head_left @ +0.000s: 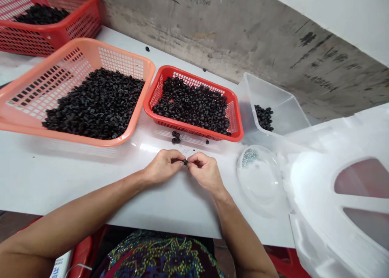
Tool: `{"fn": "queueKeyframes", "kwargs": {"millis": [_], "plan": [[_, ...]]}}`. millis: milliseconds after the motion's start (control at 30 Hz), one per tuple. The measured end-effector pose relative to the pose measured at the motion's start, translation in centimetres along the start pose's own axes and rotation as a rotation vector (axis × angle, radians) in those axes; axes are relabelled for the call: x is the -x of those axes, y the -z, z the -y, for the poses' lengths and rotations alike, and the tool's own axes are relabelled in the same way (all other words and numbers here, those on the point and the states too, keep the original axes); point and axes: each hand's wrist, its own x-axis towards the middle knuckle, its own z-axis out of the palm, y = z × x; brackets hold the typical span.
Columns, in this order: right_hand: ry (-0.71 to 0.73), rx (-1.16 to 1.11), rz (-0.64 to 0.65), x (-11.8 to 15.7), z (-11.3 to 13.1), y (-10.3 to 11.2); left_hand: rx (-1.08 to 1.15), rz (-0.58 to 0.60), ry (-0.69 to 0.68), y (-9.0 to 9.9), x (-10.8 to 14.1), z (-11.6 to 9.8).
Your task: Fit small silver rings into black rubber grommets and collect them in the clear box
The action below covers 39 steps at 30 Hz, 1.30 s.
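Observation:
Between the fingertips of both hands is a small black ring-like part [184,162], partly covered by the fingers. My left hand [164,165] pinches it from the left side. From the right, my right hand [206,170] closes thumb and forefinger on it too; whether a second tiny piece is there, I cannot tell. Just beyond the hands, several loose black parts [176,138] lie before a red basket [194,128] full of similar round, hollow parts. Left of it, a larger orange basket [127,138] holds a heap of small black pieces.
At the right stand a clear plastic bin [282,112] with black parts and a round clear dish [261,184] holding tiny shiny pieces. A large white plastic form [316,180] fills the right edge. Another red basket [75,22] is at the back left. A concrete wall [219,35] borders the table.

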Motion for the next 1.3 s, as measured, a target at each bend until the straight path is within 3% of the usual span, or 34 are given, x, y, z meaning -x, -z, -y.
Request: {"fn": "queueKeyframes", "kwargs": {"millis": [233,333,500,800,1033,1300], "plan": [[0.14,0.173,-0.003,0.1,-0.1,-0.5,-0.112,-0.063,-0.004,-0.4,0.1,0.6],[0.053,-0.042,0.038,-0.4,-0.2,0.1,-0.021,-0.049,-0.035,-0.3,0.1,0.4],[-0.122,-0.519,0.225,-1.2,-1.2,1.1,-0.035,-0.003,-0.16,-0.2,0.2,-0.4],[-0.211,-0.781,0.526,-1.2,-2.1,1.2,-0.204,-0.054,-0.353,-0.5,0.1,0.6],[-0.192,-0.81,0.474,-1.1,-2.0,0.7,-0.05,-0.128,-0.433,-0.5,0.0,0.9],[-0.155,-0.713,0.354,-0.7,-1.4,0.2,-0.019,-0.394,-0.286,0.7,-1.0,1.1]]}}
